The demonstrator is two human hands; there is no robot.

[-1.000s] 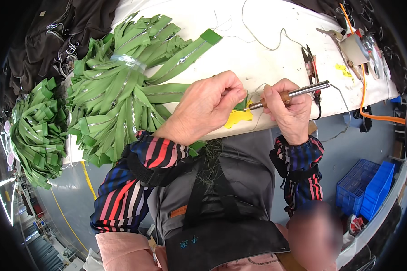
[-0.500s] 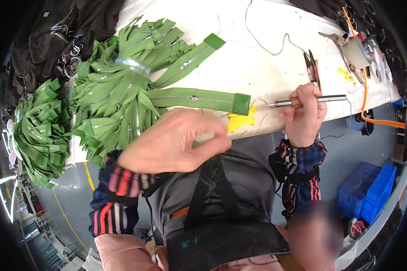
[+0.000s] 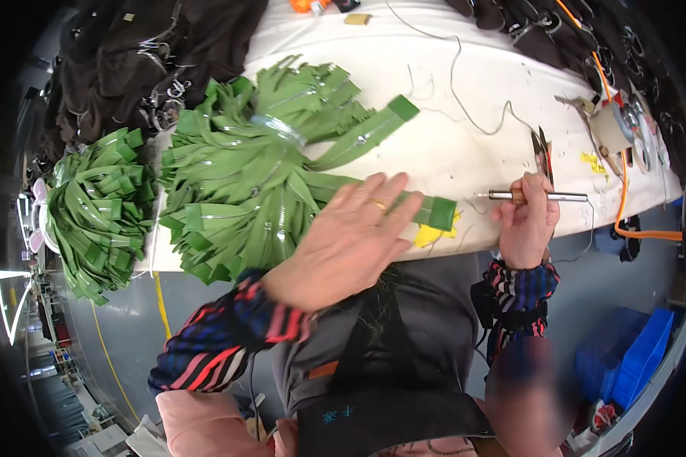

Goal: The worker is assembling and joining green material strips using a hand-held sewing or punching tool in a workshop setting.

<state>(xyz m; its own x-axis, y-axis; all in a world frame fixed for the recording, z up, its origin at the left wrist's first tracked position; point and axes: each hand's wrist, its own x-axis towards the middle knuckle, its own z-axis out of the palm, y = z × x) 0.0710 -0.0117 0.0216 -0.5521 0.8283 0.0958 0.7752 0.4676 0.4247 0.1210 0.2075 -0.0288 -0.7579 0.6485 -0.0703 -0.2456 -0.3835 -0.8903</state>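
My left hand (image 3: 347,240) lies flat with fingers outstretched over a green zipper (image 3: 439,212), covering its middle. The zipper's squared, stitched end tab shows beyond the fingers, partly over a yellow scrap (image 3: 432,235) at the table's near edge. Between the fingers of my right hand (image 3: 527,227) is a slim soldering iron (image 3: 568,197) with a brown grip and metal barrel, its thin tip pointing left, apart from the tab. A tied bundle of green zippers (image 3: 240,171) spreads left of the left hand; another zipper (image 3: 366,137) sticks out of it toward the far right.
A second zipper bundle (image 3: 99,217) hangs at the table's left end. Snips (image 3: 542,152) lie beyond my right hand. A thin grey cord (image 3: 457,84) crosses the white table (image 3: 404,38). Dark garments (image 3: 141,61) pile at far left; an orange cable (image 3: 625,190) runs down at right.
My left hand has opened from a curl and come down flat on the zipper. The right hand still holds the iron. The whole view has shifted, moving the table contents right and down.
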